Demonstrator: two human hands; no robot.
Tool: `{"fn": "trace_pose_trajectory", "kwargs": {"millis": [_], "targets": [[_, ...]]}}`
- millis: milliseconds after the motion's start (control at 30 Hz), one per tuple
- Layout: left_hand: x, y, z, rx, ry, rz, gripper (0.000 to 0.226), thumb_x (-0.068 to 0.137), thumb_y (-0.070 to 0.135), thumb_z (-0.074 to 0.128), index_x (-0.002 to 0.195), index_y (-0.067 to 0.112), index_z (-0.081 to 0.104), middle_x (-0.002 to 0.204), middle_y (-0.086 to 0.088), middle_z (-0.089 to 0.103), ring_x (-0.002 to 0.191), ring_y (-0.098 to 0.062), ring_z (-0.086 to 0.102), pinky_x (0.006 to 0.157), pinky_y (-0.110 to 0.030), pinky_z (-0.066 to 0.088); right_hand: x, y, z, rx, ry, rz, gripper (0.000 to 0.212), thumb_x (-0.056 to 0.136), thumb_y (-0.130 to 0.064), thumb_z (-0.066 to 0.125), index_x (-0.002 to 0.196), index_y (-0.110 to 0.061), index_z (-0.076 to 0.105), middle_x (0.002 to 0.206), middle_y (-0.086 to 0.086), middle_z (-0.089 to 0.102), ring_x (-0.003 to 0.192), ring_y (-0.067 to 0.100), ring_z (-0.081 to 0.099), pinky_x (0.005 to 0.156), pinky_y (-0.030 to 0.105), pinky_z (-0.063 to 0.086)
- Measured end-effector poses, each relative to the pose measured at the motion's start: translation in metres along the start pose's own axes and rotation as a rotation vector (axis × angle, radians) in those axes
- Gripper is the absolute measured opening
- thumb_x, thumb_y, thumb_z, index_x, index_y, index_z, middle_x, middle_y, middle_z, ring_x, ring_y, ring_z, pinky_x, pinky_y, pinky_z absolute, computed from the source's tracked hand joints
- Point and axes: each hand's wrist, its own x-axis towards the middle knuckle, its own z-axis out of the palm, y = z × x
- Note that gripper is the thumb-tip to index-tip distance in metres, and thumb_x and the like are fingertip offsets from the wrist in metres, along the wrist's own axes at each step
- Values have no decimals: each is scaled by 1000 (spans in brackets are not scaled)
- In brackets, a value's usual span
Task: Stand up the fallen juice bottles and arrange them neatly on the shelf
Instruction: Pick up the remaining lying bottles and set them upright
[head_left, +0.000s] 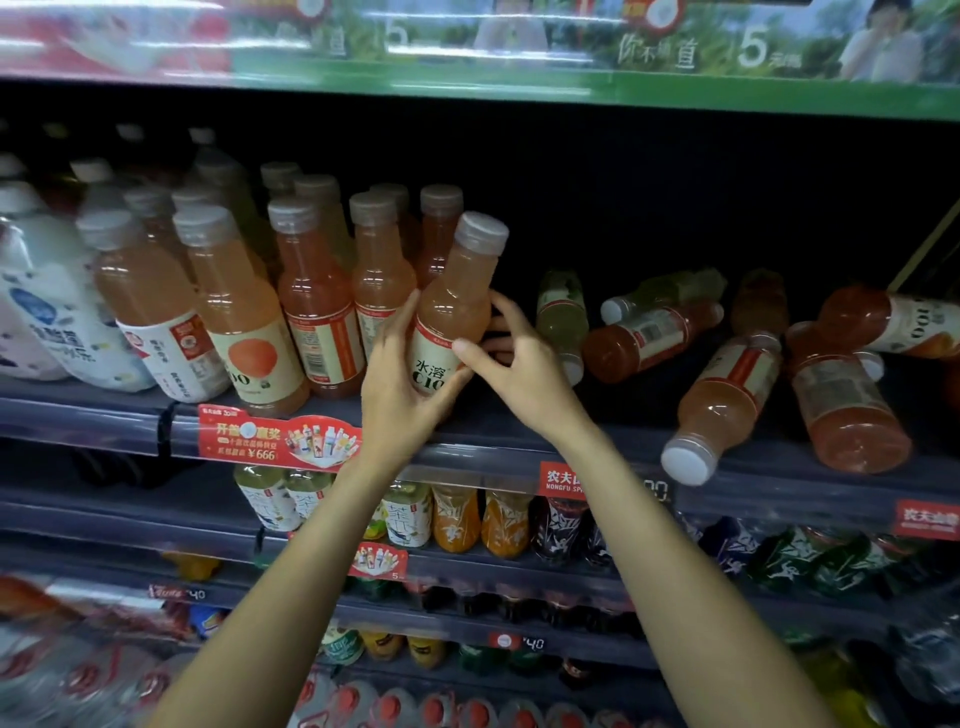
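A pale orange juice bottle (457, 301) with a grey cap stands near the shelf's front edge, tilted slightly right. My left hand (400, 384) grips its label from the left and below. My right hand (511, 358) holds its right side, thumb on the label and fingers behind. Left of it, several matching bottles (317, 301) stand upright in rows. To the right, several fallen bottles lie on the shelf: one (722, 405) points its cap over the front edge, another (847, 415) lies beside it, a red one (644, 338) lies further back.
The dark shelf edge (488, 457) carries a red promo tag (280, 441) and red price labels (563, 480). White drink bottles (57, 317) stand at far left. Lower shelves hold tea and juice bottles (457, 514). A green banner (623, 62) runs overhead.
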Motion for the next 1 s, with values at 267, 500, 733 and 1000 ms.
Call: {"fn": "trace_pose_trajectory", "kwargs": {"millis": [267, 500, 733, 1000], "targets": [[1, -10, -25, 258, 67, -38, 83, 76, 56, 65, 135, 4, 37, 125, -11, 54, 111, -25, 57, 84, -36, 52, 8, -6, 27, -91, 21, -106, 56, 87, -30, 65, 137, -27, 40, 125, -2, 59, 105, 11, 60, 87, 27, 52], [0, -15, -48, 250, 119, -39, 81, 76, 52, 66, 136, 3, 38, 126, -9, 47, 117, -17, 48, 90, -20, 40, 9, -11, 40, -102, -19, -147, 50, 89, -25, 63, 135, -24, 45, 113, -9, 63, 98, 1, 61, 84, 16, 50], [-4, -23, -51, 426, 262, 18, 84, 75, 47, 75, 139, 11, 35, 132, -18, 42, 121, -28, 41, 98, -23, 32, 8, 23, 15, -803, 242, -177, 39, 86, -22, 62, 124, -18, 58, 131, 15, 50, 115, 39, 47, 91, 52, 45], [-2, 7, -23, 384, 64, 511, 30, 85, 5, 64, 114, 6, 59, 115, -16, 58, 106, -29, 51, 95, -30, 39, 9, 36, 11, -675, 26, 57, 44, 83, -23, 71, 122, -17, 52, 138, 13, 28, 109, 40, 53, 88, 40, 50]]}}
